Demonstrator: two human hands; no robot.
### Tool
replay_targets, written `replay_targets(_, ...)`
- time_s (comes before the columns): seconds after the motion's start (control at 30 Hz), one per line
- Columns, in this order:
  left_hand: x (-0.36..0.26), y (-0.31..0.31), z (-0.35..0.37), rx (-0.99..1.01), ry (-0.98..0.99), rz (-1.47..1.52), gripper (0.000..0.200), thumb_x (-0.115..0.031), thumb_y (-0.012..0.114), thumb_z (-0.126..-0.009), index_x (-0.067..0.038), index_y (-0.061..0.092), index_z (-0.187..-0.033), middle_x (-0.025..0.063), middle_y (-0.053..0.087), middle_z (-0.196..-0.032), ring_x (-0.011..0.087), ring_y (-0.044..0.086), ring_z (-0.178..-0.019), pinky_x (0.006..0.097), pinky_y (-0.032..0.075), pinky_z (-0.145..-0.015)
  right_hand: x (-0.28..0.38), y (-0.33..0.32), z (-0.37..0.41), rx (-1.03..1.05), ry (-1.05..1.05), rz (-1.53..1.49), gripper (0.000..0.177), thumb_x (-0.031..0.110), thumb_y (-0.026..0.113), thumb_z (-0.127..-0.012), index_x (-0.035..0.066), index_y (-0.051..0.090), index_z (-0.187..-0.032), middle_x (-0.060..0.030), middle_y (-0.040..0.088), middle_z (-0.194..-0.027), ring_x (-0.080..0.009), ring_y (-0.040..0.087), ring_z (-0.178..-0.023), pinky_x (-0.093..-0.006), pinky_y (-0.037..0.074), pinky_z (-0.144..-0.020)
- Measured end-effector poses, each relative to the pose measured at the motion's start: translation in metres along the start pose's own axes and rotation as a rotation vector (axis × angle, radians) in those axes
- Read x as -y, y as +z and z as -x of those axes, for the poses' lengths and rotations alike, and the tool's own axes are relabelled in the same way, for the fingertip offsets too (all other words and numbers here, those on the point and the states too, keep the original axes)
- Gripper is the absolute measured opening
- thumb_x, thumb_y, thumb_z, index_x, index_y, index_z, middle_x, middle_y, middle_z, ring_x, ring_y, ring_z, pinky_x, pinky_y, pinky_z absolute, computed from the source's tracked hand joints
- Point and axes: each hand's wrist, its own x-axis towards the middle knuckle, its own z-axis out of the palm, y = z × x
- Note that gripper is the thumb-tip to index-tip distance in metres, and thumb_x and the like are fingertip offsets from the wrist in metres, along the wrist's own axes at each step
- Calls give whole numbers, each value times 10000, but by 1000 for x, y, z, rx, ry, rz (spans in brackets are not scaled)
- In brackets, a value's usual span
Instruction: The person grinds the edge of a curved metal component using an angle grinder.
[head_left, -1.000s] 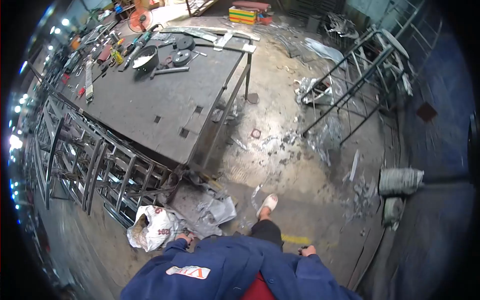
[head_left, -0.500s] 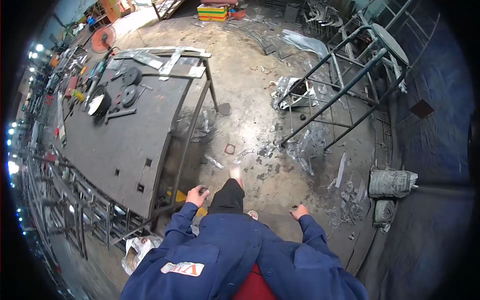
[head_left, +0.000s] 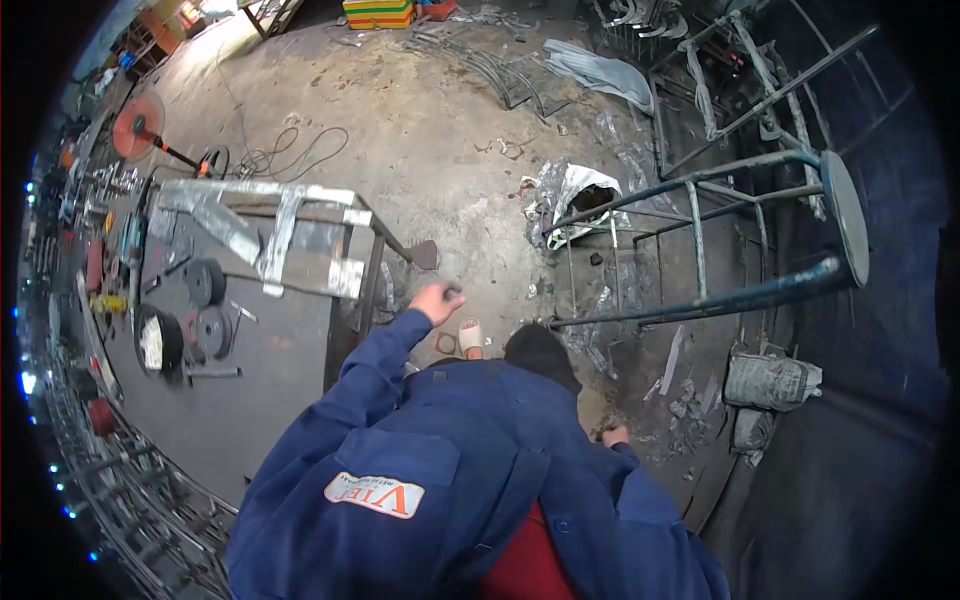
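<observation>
My left hand [head_left: 436,303] is out in front of my body, over the floor just right of the workbench corner. Its fingers are curled, with something small and dark at the fingertips that I cannot make out. Low by my right side is my right hand [head_left: 616,437], partly hidden by the sleeve. Its fingers are bent too, and a dark patch shows at their tips. Neither hand touches the workbench [head_left: 270,410] or the tall metal stool frame [head_left: 700,240] at the right. A sandalled foot [head_left: 471,335] shows below my left hand.
On the bench lie dark discs [head_left: 206,282], a black round container [head_left: 158,338] and a taped metal frame [head_left: 285,235]. An orange fan [head_left: 138,127] stands behind it, near a loose cable [head_left: 290,155]. White sack [head_left: 590,195] and plastic scraps litter the floor; bundled sacks [head_left: 770,382] sit at right.
I have moved forward, so the bench and stool frame are closer. My left hand has swung forward and up past the bench corner; my right hand has dropped back toward my side.
</observation>
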Motion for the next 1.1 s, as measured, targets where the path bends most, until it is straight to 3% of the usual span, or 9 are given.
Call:
replay_targets(0.13,-54,-41,-125,34,71,-63,422,-359,708,-857,-31,677,-1122,183,708,-924,313,687,-888,395,529,-817,122,-18,-11,13,164,-592,286,152,698,-785,48,738,-1047,-235,712,-1008,-319,702,-922,-384,535,-832)
replay_targets(0.2,-70,-56,-175,20,101,-47,417,-340,708,-864,-32,669,-1143,172,711,-906,291,692,-863,381,536,-798,191,-26,-9,-13,-154,-301,270,155,639,-847,-12,698,-1051,-217,705,-919,-294,705,-686,-423,567,-585)
replay_targets(0.3,-68,-75,-242,-6,78,183,377,-256,687,-901,-26,640,-1195,140,707,-904,181,686,-729,322,543,-715,157,78,-225,-25,-339,225,300,222,655,-835,-6,715,-1021,-247,705,-994,-332,721,-806,-443,572,-682)
replay_targets(0.6,26,-190,-302,-155,-309,10,459,-365,710,-857,-54,653,-1189,192,717,-981,330,698,-899,418,538,-823,537,-152,-246,100,-473,361,388,288,701,-776,19,720,-1056,-230,692,-1088,-363,671,-1038,-431,518,-914)
replay_targets(0.73,136,-202,-296,-340,-664,261,360,-284,730,-849,-37,694,-1108,168,732,-904,276,723,-778,395,567,-729,675,-252,-263,-81,-596,215,503,272,755,-755,72,672,-1210,-207,703,-1081,-331,683,-1011,-385,521,-909)
replay_targets(0.8,172,-204,-287,-280,-875,-91,329,-289,734,-845,-25,723,-1040,148,739,-890,228,723,-738,374,576,-681,731,-287,-250,-86,-616,175,455,258,741,-782,77,680,-1195,-196,717,-1037,-316,695,-974,-369,528,-887)
replay_targets(0.87,198,-199,-281,-150,-1113,105,356,-338,732,-838,-19,737,-994,126,744,-865,220,721,-700,377,576,-652,761,-307,-231,-115,-676,141,424,196,716,-794,84,675,-1201,-174,734,-961,-283,712,-887,-377,542,-819)
replay_targets(1.0,191,-240,-340,406,-938,-250,349,-340,724,-837,-22,741,-982,127,736,-823,224,717,-665,375,576,-646,749,-298,-187,-196,-538,24,320,154,699,-820,76,706,-1130,-173,732,-893,-249,718,-865,-362,543,-788)
replay_targets(1.1,239,-256,-434,287,-864,-34,341,-321,723,-828,-30,738,-1004,145,732,-835,247,720,-699,381,576,-683,660,-237,-204,-166,-312,197,396,346,714,-786,45,728,-1042,-238,698,-1021,-386,672,-982,-455,531,-863)
